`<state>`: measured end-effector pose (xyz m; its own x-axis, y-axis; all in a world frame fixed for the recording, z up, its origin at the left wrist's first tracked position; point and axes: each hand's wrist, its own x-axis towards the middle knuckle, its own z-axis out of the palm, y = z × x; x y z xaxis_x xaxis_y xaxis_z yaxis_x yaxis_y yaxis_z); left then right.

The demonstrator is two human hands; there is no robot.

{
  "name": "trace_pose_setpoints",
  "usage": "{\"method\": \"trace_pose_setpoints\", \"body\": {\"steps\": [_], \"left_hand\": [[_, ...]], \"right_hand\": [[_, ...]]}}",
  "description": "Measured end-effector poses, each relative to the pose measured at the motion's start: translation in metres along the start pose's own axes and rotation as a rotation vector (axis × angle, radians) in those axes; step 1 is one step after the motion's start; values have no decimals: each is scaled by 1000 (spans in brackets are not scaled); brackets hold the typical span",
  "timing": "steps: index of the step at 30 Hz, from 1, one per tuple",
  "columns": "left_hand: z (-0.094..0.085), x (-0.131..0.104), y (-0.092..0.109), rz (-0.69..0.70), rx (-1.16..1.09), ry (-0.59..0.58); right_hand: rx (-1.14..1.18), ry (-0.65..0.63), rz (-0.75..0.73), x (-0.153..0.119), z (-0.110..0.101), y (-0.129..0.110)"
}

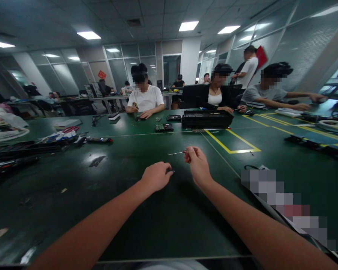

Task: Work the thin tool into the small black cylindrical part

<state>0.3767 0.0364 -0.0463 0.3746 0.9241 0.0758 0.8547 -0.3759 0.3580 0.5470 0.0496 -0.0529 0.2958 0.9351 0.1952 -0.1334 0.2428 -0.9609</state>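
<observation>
Now, above the green bench (124, 165), the fingers of your right hand (197, 167) clamp a slim screwdriver (180, 152) while your left hand (157, 176) curls, its hold impossible to tell, at a small dark piece (173, 172) that could skid away if the tip presses off-centre.

Office-like workshop, green worktable (121, 195), glass partitions (301, 52)

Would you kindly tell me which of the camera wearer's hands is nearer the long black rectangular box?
Right. The right hand is in front of the box, on its near side; the left hand is farther back and leftward.
</observation>
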Motion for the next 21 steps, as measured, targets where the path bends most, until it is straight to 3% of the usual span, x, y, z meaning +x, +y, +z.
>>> {"method": "trace_pose_setpoints", "body": {"steps": [6,12,18,21], "left_hand": [[14,7,5,1,180,-18],[5,10,0,-6,-20,15],[-28,6,-45,-60,-358,110],[-50,-6,-81,-234,-554,173]], "right_hand": [[29,11,-4,2,2,2],[11,4,-12,2,4,2],[-22,-14,23,1,1,0],[-36,-32,33,0,0,-2]]}}
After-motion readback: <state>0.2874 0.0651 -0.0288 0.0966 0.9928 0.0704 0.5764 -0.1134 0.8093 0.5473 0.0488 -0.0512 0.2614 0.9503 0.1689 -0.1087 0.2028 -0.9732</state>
